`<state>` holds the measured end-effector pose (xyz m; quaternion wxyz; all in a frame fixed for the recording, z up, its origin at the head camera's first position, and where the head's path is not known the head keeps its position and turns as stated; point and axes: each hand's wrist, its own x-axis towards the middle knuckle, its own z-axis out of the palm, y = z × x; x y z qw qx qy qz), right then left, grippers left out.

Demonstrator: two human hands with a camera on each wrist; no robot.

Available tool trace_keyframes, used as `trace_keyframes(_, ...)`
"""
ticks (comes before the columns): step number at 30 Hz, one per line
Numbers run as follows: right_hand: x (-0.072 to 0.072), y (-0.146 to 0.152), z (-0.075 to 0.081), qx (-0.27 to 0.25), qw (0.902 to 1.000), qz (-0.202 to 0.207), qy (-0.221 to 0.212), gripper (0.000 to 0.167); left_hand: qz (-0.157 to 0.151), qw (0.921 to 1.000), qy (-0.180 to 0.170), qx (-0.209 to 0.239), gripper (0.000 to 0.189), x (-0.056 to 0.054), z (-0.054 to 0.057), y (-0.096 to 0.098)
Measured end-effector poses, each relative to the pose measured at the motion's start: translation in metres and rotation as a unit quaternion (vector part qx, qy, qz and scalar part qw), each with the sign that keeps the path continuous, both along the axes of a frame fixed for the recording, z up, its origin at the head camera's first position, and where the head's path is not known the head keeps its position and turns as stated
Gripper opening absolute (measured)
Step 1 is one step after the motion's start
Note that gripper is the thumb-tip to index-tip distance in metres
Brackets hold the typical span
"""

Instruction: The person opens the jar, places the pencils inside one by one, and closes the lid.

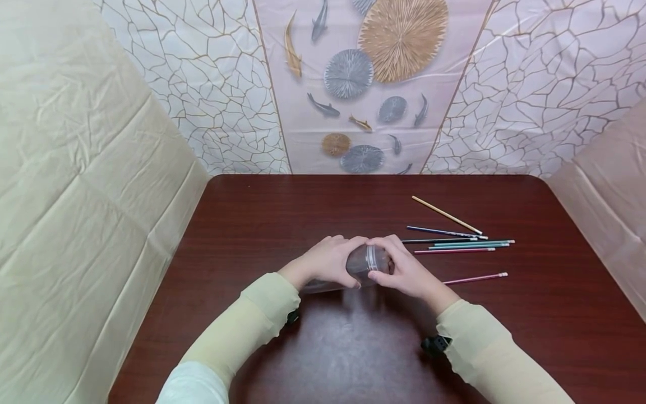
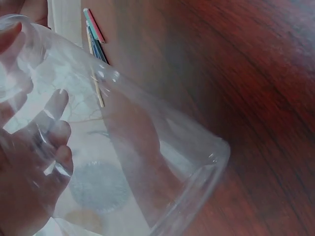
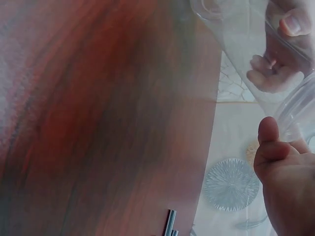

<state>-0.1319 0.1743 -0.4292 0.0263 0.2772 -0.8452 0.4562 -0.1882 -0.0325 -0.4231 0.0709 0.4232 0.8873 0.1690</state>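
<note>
Both hands hold a clear plastic jar (image 1: 359, 262) on its side over the middle of the table. Its ridged neck points right, and its base (image 2: 216, 157) shows in the left wrist view. My left hand (image 1: 330, 262) grips the body near the neck, thumb on the near side and fingers over the far side. My right hand (image 1: 406, 272) is curled round the neck end, thumb in front. In the right wrist view, the right hand (image 3: 290, 172) is at the ridged rim, with some fingers hidden behind it.
Several pencils lie right of the hands: a natural wood one (image 1: 446, 214), a dark blue one (image 1: 444, 231), teal ones (image 1: 471, 245) and a red one (image 1: 454, 251). A pink pencil (image 1: 476, 278) lies nearer, beside the right wrist. Patterned cloth (image 1: 348, 73) hangs behind the table (image 1: 252, 207).
</note>
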Motion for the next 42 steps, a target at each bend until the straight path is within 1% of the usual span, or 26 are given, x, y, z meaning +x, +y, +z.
trace_keyframes(2,0.0,0.001,-0.001,0.0,1.0,0.003,0.009,0.055,0.004,0.9998,-0.019,0.005,0.086,-0.001,0.0,0.001)
trace_keyframes(4,-0.004,0.005,-0.009,-0.001,0.9997,0.008,0.022,0.057,0.009,0.9992,-0.039,0.007,0.084,-0.001,0.0,0.001)
trace_keyframes(6,-0.004,0.005,-0.01,0.001,0.9992,0.013,0.037,0.057,0.015,0.9982,-0.058,0.007,0.082,0.0,-0.001,0.002)
trace_keyframes(9,-0.003,0.007,-0.01,0.005,0.9987,0.016,0.048,0.056,0.02,0.9971,-0.074,-0.001,0.08,0.001,0.0,0.002)
trace_keyframes(12,-0.003,0.009,-0.01,0.006,0.9987,0.013,0.048,0.056,0.024,0.9964,-0.081,-0.006,0.086,0.002,0.001,0.0)
trace_keyframes(16,-0.004,0.009,-0.009,-0.002,0.9991,0.004,0.042,0.057,0.035,0.997,-0.068,-0.009,0.099,0.003,0.005,-0.004)
trace_keyframes(18,-0.005,0.009,-0.008,-0.007,0.9991,0.0,0.042,0.058,0.041,0.9973,-0.06,-0.012,0.103,0.002,0.006,-0.005)
trace_keyframes(23,-0.006,0.009,-0.007,-0.012,0.9992,0.004,0.038,0.059,0.04,0.9977,-0.049,-0.022,0.094,0.002,0.008,-0.007)
trace_keyframes(25,-0.006,0.01,-0.006,-0.012,0.9997,0.008,0.018,0.065,0.044,0.9979,-0.04,-0.026,0.089,0.002,0.008,-0.007)
trace_keyframes(28,-0.006,0.011,-0.005,-0.024,0.9991,0.003,-0.036,0.075,0.054,0.9979,-0.013,-0.034,0.086,0.001,0.008,-0.007)
trace_keyframes(30,-0.007,0.011,-0.005,-0.036,0.9967,-0.006,-0.073,0.078,0.061,0.9975,0.003,-0.036,0.086,0.001,0.008,-0.006)
trace_keyframes(33,-0.008,0.01,-0.006,-0.049,0.9919,-0.026,-0.114,0.068,0.068,0.9963,0.024,-0.048,0.086,0.002,0.009,-0.005)
trace_keyframes(37,-0.009,0.006,-0.006,-0.043,0.985,-0.048,-0.16,0.055,0.072,0.9931,0.048,-0.079,0.086,0.004,0.009,-0.003)
trace_keyframes(39,-0.008,0.004,-0.005,-0.035,0.9802,-0.057,-0.187,0.052,0.073,0.9916,0.057,-0.09,0.086,0.006,0.009,-0.002)
trace_keyframes(42,-0.008,0.0,-0.003,-0.022,0.9738,-0.068,-0.216,0.051,0.073,0.9899,0.071,-0.099,0.085,0.007,0.01,0.0)
